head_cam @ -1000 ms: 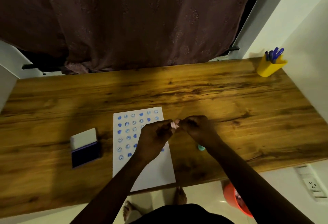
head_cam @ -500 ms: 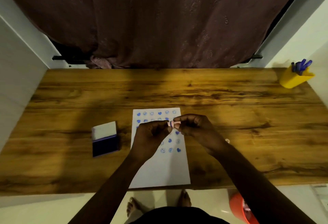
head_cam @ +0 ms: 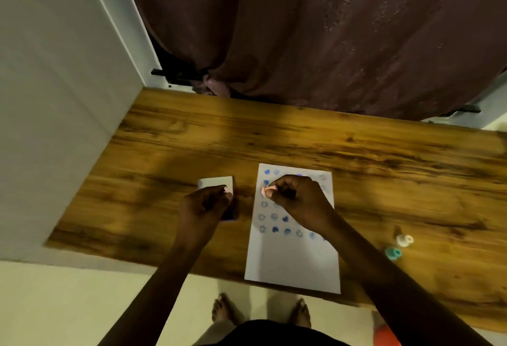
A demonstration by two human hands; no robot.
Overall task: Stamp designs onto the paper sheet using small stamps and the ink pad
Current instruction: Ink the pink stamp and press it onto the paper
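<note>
A white paper sheet lies on the wooden table, its upper half covered with rows of blue heart and smiley prints. My right hand hovers over the sheet's upper left and pinches a small pink stamp. My left hand is over the ink pad and pinches a tiny pink piece, which looks like the stamp's cap. The pad's white lid stands open behind it. My left hand hides most of the dark pad.
A white stamp and a teal stamp lie on the table right of the sheet. A white wall borders the table's left end and a dark curtain hangs behind it. An orange object sits on the floor.
My hands, joined on the pink stamp before, have come apart. The left hand moved left over the ink pad with a pink piece. The view swung left, and the yellow pen cup is out of sight.
</note>
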